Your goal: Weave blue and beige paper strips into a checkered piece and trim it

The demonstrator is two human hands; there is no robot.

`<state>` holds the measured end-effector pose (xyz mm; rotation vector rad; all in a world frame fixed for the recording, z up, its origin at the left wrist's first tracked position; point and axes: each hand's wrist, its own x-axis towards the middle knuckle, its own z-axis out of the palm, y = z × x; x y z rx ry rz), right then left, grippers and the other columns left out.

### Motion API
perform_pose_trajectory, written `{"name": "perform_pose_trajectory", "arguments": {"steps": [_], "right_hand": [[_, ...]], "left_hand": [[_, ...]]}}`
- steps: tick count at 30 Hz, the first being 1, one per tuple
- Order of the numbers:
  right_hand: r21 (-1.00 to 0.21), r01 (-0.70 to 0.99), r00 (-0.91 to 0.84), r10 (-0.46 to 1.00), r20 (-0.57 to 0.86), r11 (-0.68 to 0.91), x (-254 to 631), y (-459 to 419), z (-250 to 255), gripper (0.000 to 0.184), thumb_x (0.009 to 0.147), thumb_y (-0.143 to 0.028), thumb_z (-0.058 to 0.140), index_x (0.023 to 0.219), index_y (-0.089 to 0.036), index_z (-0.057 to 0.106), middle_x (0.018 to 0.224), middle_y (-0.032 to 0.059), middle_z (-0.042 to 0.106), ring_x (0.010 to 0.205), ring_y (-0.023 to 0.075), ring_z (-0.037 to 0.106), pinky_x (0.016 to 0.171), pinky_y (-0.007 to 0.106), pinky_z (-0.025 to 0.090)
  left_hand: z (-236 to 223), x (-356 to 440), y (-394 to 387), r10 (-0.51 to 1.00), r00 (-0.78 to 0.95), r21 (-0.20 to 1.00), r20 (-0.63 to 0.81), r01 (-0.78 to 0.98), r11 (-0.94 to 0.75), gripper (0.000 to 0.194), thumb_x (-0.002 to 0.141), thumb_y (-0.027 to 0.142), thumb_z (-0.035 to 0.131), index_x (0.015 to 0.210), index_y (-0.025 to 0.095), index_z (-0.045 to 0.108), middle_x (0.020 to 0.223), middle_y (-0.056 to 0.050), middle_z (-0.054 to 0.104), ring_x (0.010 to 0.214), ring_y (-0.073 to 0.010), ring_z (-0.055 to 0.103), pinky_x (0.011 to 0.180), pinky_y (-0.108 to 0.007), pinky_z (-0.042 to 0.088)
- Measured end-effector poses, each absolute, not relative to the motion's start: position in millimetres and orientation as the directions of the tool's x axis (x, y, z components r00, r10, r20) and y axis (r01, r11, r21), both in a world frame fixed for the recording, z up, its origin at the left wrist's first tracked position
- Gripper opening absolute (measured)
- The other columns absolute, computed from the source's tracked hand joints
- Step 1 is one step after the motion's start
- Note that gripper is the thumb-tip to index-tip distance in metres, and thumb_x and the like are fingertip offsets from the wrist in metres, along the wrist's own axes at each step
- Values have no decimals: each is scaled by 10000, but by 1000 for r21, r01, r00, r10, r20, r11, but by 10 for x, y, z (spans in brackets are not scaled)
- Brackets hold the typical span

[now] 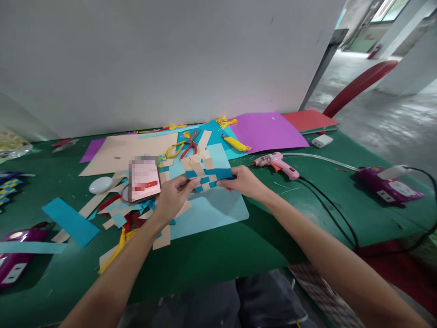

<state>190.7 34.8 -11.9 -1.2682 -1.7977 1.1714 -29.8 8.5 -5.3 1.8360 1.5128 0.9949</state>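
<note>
A small woven piece of paper strips [205, 172], blue and pale peach, is held up between both hands above the light blue sheet [211, 212]. My left hand [177, 191] pinches its left lower edge, thumb on top. At the right end, my right hand [241, 180] grips the blue paper between thumb and fingers. Loose peach strip ends stick up from its far edge. Beyond it lie scissors [184, 145] with one yellow and one red handle. A phone [144, 178] with a lit screen stands left of my left hand, amid paper scraps.
On the right are a pink glue gun [278, 165], a white adapter [322, 140] and a purple power strip [389, 184] with cables. A yellow cutter [236, 143] lies near the purple sheet [266, 131]. Leftward are a white oval object [100, 185], a blue strip [71, 222] and yellow tassels [119, 248].
</note>
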Motion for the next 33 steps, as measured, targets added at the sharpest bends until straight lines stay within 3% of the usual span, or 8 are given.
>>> {"name": "perform_pose_trajectory", "arguments": {"steps": [3,6,13,28,33], "right_hand": [[-917,387,-300,954,-19,103,1908,359,-140,259,695,-362,682,567,-152,600,543,26,610,517,132,549,518,254,405],[-916,386,-307,952,-14,112,1903,357,-134,258,699,-353,677,561,-152,594,535,25,607,513,131,552,534,257,412],[-929,351,-308,951,3,117,1863,333,-123,213,691,-300,671,564,-151,589,538,13,610,510,123,559,528,241,412],[-939,278,-393,916,79,200,1906,374,-181,202,733,-312,648,616,-149,620,544,-1,592,519,104,530,529,227,397],[-941,274,-415,907,71,200,1862,329,-137,253,731,-301,654,547,-146,575,506,-5,567,495,91,499,514,219,366]], "left_hand": [[-56,-269,73,979,160,881,126,436,-184,359,752,471,686,911,150,669,868,-69,737,800,-235,694,650,-296,557],[-95,-250,64,980,169,891,109,420,-172,434,698,445,746,999,145,656,989,-93,736,892,-260,695,758,-347,580],[-134,-221,46,982,93,834,164,518,-189,370,686,437,763,908,150,691,867,-67,755,807,-262,714,705,-328,599],[-116,-216,51,971,190,914,143,350,-203,264,739,361,715,853,124,696,833,-77,750,751,-230,709,695,-320,600],[-70,-202,28,976,198,865,93,469,-177,246,756,362,677,806,124,714,768,-71,753,711,-226,705,638,-285,576]]}}
